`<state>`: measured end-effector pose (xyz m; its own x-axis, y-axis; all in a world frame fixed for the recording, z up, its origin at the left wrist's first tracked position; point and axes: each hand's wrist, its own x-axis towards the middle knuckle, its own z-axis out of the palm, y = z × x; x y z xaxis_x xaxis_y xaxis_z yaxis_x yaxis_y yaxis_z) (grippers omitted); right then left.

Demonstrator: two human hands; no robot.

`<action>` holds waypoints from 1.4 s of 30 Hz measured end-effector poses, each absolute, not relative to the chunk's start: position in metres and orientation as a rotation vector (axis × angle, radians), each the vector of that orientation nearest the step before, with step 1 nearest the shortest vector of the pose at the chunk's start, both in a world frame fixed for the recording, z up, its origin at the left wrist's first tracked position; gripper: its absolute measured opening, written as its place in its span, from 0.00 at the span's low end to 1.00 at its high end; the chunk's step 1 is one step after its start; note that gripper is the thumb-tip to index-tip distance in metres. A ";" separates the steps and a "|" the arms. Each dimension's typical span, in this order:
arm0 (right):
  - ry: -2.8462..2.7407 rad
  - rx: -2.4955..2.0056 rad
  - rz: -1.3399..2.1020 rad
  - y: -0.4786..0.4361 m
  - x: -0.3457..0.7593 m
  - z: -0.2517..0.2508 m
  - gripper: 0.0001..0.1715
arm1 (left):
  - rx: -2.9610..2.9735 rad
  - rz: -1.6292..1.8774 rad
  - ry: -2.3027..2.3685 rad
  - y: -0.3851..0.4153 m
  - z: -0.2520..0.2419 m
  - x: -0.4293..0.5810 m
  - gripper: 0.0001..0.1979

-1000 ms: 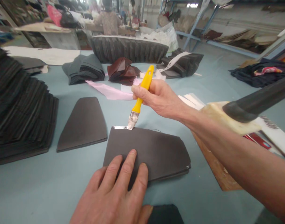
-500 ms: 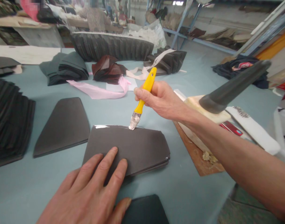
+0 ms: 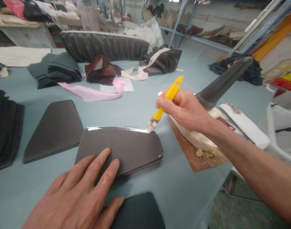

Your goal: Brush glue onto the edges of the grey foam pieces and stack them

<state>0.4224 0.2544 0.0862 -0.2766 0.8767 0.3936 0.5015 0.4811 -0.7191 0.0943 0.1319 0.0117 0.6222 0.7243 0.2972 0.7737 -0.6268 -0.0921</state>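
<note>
My right hand (image 3: 183, 108) grips a yellow-handled brush (image 3: 168, 100), its bristles coated in white paste. The bristle tip touches the far edge of a stack of dark grey cut pieces (image 3: 133, 149), near that edge's right end. A shiny white line of the wet paste (image 3: 112, 128) runs along the edge to the left of the brush. Spread flat, my left hand (image 3: 74, 190) presses on the stack's left part, with the thumb by a darker piece (image 3: 138, 211) at the near edge of view. Another grey piece (image 3: 55, 128) lies to the left.
Tall stacks of dark pieces stand at the left (image 3: 7, 130) and along the back (image 3: 104, 46). A pink strip (image 3: 93, 92) lies mid-table. Right of my hand are a brown board (image 3: 190, 156) and a dark cone-shaped handle (image 3: 224, 84). A person (image 3: 88, 16) is in the background.
My right hand has drawn the brush to the right along the stack's far edge, lengthening the white line. My left hand stays on the stack. The view has shifted slightly right.
</note>
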 end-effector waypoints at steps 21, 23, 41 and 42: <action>-1.740 -0.906 0.774 0.286 0.294 0.071 0.40 | -2.708 -0.112 -1.253 0.131 0.038 0.113 0.29; -1.756 -0.888 0.775 0.288 0.287 0.069 0.39 | -2.700 -0.107 -1.255 0.130 0.038 0.113 0.30; -1.867 -0.919 0.664 0.290 0.284 0.066 0.29 | -2.700 -0.088 -1.254 0.127 0.040 0.114 0.29; -1.866 -0.920 0.650 0.289 0.287 0.066 0.31 | -2.703 -0.092 -1.255 0.127 0.040 0.114 0.29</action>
